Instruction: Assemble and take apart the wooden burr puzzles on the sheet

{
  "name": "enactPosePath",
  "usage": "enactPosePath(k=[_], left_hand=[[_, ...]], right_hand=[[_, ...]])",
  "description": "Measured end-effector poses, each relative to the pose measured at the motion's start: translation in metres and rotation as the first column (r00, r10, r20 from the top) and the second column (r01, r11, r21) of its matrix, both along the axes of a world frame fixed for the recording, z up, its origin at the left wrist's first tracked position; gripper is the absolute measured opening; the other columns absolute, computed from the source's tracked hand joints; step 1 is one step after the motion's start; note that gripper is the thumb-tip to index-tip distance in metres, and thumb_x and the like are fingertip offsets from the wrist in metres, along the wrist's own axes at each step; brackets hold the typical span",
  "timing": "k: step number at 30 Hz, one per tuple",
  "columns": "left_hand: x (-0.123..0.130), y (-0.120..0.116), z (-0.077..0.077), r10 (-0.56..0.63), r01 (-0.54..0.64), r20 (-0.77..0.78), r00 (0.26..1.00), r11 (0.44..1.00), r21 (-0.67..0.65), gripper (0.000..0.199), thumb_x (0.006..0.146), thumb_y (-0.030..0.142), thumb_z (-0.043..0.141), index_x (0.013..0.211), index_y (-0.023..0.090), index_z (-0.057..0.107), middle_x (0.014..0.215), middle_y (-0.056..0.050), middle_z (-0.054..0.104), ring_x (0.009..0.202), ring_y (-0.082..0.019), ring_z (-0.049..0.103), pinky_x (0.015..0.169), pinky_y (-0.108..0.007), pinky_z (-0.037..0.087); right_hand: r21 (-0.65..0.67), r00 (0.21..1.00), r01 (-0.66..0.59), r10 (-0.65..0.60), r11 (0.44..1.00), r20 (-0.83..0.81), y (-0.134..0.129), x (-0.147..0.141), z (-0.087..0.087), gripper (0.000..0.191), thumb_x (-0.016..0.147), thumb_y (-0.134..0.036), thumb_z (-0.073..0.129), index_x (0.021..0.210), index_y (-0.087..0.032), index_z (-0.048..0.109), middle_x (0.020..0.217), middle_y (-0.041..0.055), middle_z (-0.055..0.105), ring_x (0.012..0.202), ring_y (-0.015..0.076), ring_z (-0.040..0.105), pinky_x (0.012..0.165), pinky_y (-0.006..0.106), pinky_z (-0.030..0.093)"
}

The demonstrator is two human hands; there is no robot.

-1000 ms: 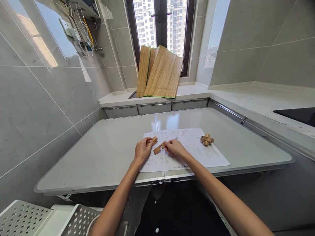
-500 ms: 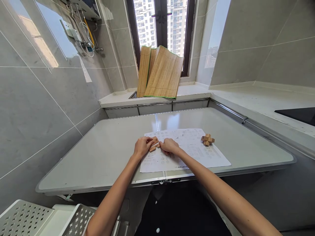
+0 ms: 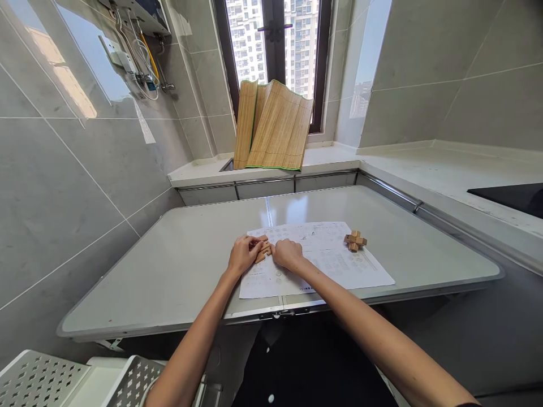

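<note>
Small notched wooden pieces lie close together on the left part of a printed white sheet. My left hand is at their left side, its thumb and fingers closed on one of them. At their right side is my right hand, fingers curled in, the index fingertip by the pieces; whether it grips one is hidden. An assembled wooden cross-shaped puzzle sits at the sheet's right edge.
The sheet lies on a pale folding table. Behind it, a bamboo mat leans by the window on a white counter. A perforated white basket is at the lower left.
My right hand has curled its fingers more and moved slightly left. The pieces by my left hand have shifted a little and now lie closer together. The view has moved slightly.
</note>
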State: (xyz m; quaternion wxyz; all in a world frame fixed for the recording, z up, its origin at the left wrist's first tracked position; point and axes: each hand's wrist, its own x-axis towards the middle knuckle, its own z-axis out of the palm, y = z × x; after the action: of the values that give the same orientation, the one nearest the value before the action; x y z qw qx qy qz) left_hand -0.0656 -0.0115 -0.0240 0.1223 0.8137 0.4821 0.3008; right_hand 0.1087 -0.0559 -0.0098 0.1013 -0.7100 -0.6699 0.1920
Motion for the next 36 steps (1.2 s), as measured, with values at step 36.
enactPosePath(k=[36], left_hand=[[0.035,-0.128,0.005,-0.166,0.208,0.183,0.969,0.949,-0.238,0.021,0.092,0.037,0.058,0.088,0.024,0.074,0.069,0.000,0.066,0.056,-0.015,0.051,0.059,-0.027,0.038]], right_hand=[[0.290,0.705,0.432,-0.119,0.854,-0.699,-0.116,0.163,-0.056,0.052,0.091,-0.070,0.053,0.068,-0.023,0.054,0.054,-0.0020,0.059,0.050,0.0167,0.053,0.058,0.029,0.040]])
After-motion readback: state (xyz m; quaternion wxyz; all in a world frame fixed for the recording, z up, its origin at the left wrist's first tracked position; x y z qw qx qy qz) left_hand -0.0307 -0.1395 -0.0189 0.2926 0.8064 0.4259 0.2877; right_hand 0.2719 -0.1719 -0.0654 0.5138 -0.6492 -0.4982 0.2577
